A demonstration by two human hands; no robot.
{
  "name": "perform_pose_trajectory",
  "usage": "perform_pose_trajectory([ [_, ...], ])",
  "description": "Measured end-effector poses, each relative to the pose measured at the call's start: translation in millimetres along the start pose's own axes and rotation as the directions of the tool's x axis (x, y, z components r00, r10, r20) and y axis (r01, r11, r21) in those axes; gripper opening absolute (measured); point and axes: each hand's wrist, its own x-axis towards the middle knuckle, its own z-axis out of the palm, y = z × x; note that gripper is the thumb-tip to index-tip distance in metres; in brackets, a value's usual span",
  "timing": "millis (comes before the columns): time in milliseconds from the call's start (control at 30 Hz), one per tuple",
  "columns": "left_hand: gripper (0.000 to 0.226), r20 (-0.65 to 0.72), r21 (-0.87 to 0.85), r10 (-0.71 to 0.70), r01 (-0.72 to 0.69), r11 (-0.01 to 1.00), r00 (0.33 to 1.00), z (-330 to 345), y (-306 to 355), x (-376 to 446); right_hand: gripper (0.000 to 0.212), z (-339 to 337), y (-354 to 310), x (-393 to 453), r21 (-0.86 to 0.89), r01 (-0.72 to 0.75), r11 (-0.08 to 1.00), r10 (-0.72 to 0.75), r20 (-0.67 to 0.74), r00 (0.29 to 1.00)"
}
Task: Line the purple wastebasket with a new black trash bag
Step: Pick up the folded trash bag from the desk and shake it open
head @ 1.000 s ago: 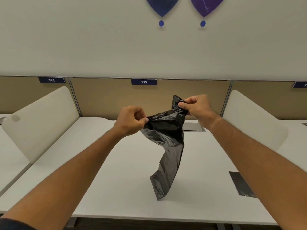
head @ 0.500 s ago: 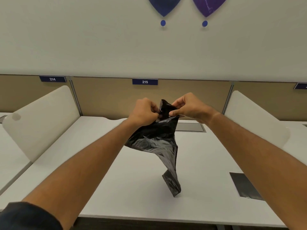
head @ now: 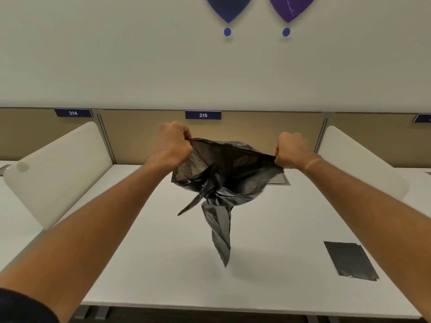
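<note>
Black trash bag (head: pixel 219 173) hangs mouth-up between both fists, left hand (head: pixel 173 145) and right hand (head: pixel 291 151) clenched on opposite rim edges. Its tail points down at the white desk (head: pixel 268 264); no wastebasket shows.

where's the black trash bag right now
In the head view the black trash bag hangs mid-frame above the white desk, stretched open between the left hand and right hand, below the 215 label.

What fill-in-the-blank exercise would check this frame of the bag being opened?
1. The crinkled black plastic trash bag is gripped by ____ hands.
2. The left hand and right hand hold the bag's mouth ____.
3. The flat dark folded sheet lies on the white ____.
4. The sign above the bag reads ____.

Missing words: both; open; desk; 215
</note>
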Motion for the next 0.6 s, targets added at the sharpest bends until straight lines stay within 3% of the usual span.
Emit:
perform_pose_trajectory([
  [200,0.02,-0.085,0.04,-0.051,0.054,0.998,0.995,-29.8,-20.5,7.7,0.005,-8.0,17.1,-2.3,-0.021,-0.085,0.996,0.082,-0.104,0.991],
  [433,0.017,-0.18,0.055,-0.029,0.039,0.998,0.983,-56.5,-34.4,7.8,0.013,-24.0,19.1,-2.0,0.313,-0.09,0.946,0.182,-0.28,0.942],
  [533,0.018,-0.233,0.047,-0.022,0.034,0.998,0.972,-65.9,-38.4,8.3,0.011,-28.8,9.4,-2.2,0.401,-0.003,0.916,0.202,-0.456,0.867],
  [600,0.018,-0.251,0.048,-0.027,0.041,0.998,0.968,-71.0,-40.1,8.2,0.014,-27.6,1.0,-1.5,0.432,0.017,0.902,0.187,-0.426,0.885],
])
